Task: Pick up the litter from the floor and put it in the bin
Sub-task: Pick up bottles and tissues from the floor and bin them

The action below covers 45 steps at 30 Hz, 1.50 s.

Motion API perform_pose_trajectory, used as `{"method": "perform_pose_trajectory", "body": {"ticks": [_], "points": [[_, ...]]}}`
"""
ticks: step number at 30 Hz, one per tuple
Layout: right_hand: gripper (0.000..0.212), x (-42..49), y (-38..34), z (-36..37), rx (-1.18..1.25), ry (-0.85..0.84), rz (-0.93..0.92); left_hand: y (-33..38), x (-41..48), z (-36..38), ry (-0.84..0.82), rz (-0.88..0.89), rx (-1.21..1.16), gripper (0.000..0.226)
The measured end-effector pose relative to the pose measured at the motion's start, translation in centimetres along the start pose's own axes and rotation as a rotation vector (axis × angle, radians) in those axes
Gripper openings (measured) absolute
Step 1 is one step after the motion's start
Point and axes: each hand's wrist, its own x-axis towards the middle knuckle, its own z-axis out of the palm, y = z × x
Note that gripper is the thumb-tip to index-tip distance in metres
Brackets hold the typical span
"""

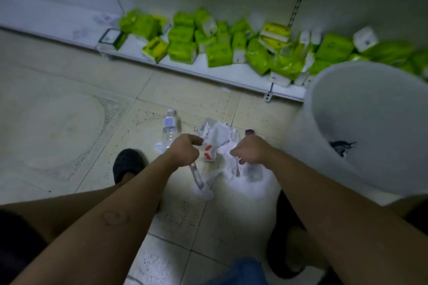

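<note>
L hand (pixel 184 151) & R hand (pixel 251 152): each grip pinches the crumpled tissues (pixel 220 134) on the floor (pixel 69 111), beside the white bin (pixel 382 104). Red-white carton (pixel 209 154) btwn hands, clear bottle (pixel 171 126) beyond; labels illegible.

Three clear plastic bottles (pixel 171 125) lie on the tiled floor (pixel 69 122): one free and two under the two hands, left (pixel 183 152) and right (pixel 250 152). There is one small red-and-white carton (pixel 210 153). The crumpled white paper tissues (pixel 220 134) are several, too tangled to count. One round white plastic bin (pixel 342 169) stands at the floor's right edge. Well over twenty green and yellow soft packs (pixel 218 54) sit on the low white shelf (pixel 69 21). There are two dark slippers (pixel 127 164).
</note>
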Motion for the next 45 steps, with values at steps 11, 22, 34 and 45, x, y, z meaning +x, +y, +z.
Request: {"method": "perform_pose_trajectory", "body": {"ticks": [11,22,34,45], "points": [[0.037,-12.0,3.0,-11.1,-0.099,0.265,-0.064,9.2,-4.5,0.4,0.148,0.197,-0.120,0.023],[0.029,-17.6,10.4,-16.7,-0.044,0.567,0.022,24.3,-3.5,5.4,0.240,0.380,-0.308,0.008],[0.054,-17.1,15.9,-17.8,-0.088,0.539,0.064,26.9,-1.7,12.4,0.013,0.417,0.065,0.061],[0.070,-12.8,7.3,-9.9,-0.167,0.282,-0.120,15.4,-2.8,5.8,0.168,0.271,0.276,0.024]]}}
